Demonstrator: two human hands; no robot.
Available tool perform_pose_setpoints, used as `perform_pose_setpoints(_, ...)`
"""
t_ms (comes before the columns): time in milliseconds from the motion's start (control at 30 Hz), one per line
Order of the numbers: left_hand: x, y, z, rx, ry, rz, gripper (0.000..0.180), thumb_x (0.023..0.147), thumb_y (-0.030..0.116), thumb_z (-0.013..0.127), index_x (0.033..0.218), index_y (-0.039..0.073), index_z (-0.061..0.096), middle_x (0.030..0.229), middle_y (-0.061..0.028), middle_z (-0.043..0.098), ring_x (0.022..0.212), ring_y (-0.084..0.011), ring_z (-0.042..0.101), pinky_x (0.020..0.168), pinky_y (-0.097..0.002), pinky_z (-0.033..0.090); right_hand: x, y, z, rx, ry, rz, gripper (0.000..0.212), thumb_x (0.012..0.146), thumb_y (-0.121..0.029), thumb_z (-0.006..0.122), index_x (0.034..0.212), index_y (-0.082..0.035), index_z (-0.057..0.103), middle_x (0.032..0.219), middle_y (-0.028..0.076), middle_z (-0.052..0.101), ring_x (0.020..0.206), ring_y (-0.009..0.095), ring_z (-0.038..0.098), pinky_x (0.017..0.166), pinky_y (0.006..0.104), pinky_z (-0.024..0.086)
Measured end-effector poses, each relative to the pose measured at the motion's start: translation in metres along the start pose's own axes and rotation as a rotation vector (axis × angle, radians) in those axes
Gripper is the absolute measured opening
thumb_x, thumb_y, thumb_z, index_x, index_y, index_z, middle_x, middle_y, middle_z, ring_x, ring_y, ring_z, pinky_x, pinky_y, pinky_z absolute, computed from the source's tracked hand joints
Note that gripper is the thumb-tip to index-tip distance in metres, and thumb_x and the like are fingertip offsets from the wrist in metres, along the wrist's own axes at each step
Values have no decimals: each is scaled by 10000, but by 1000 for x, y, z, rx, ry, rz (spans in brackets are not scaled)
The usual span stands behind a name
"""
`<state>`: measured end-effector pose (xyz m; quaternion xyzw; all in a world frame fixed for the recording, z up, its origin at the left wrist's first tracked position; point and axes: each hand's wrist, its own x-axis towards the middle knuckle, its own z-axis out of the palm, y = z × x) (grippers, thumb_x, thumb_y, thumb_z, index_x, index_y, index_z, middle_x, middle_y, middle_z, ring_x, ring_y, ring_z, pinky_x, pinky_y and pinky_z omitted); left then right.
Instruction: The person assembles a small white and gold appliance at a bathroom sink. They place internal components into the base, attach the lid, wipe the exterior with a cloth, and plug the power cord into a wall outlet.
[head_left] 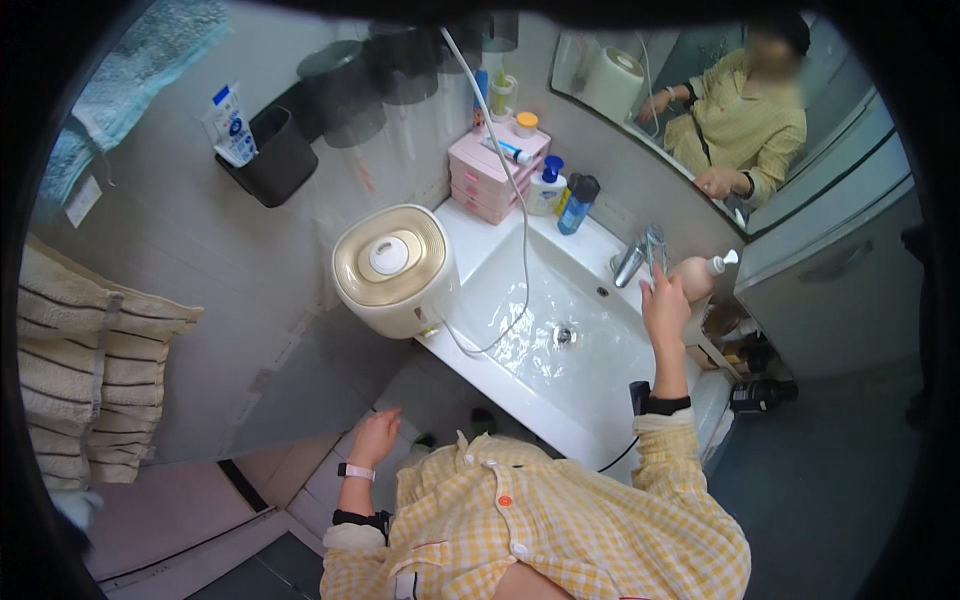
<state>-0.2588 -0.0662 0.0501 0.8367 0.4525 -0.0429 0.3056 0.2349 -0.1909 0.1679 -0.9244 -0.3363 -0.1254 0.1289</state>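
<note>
Head view: a small bathroom seen from above. White sink [560,360] runs diagonally through the centre of the frame, water pooled round its drain [563,335]. Right hand [665,305], right of centre, is raised at the tap [632,260], fingers together and pointing up beside its lever; whether they grip it cannot be told. Pump bottle [697,275] stands just right of that hand, apparently touching it. Left hand [375,437], lower centre-left, hangs below the sink's front edge, fingers loosely curled and slightly apart, holding nothing; a watch [355,471] sits on its wrist.

Round cream appliance [392,268] stands on the sink's left end; a thin hose [520,230] loops from the upper frame into the basin. Pink drawers [492,175] and bottles [562,195] crowd the upper corner of the counter. Mirror [700,110] at upper right shows the person's reflection. Towels [85,370] hang at left; a dark holder [275,155] is fixed to the wall at upper left.

Items under the sink at right are dark and indistinct. Fisheye rim cuts off the frame corners. Grey floor [830,480] lies open at lower right.
</note>
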Motion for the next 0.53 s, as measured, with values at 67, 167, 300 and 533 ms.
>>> perform_pose_setpoints(67, 1, -1, 0, 26, 18, -13, 308, 912, 232, 531, 1191, 130, 614, 1151, -114, 639, 987, -333, 624, 835, -441, 503, 6, -9, -26, 248, 9, -110, 394, 860, -221, 665, 1220, -77, 597, 995, 155, 588, 807, 308, 631, 735, 404, 502)
perform_pose_setpoints(167, 2, 0, -4, 7, 17, -77, 313, 910, 251, 528, 1186, 132, 614, 1144, -111, 639, 1011, -331, 613, 852, -442, 495, 27, -45, -67, 582, -3, -203, 413, 890, -239, 647, 1229, -13, 580, 1006, 143, 643, 796, 231, 638, 751, 329, 498)
perform_pose_setpoints(300, 4, 2, -11, -4, 63, -34, 317, 913, 256, 529, 1201, 153, 610, 1140, -106, 642, 985, -330, 627, 838, -459, 499, 75, -109, -131, 814, 85, -442, 340, 898, -248, 625, 1149, -18, 631, 889, 179, 686, 731, 279, 659, 711, 316, 500)
perform_pose_setpoints(533, -12, -10, -2, -33, 149, -107, 328, 903, 291, 551, 1203, 175, 616, 1151, -102, 641, 1021, -299, 628, 874, -436, 498, 162, -242, -174, 621, 337, -878, 392, 900, -147, 569, 1288, -89, 544, 1100, 165, 604, 882, 313, 635, 717, 394, 508)
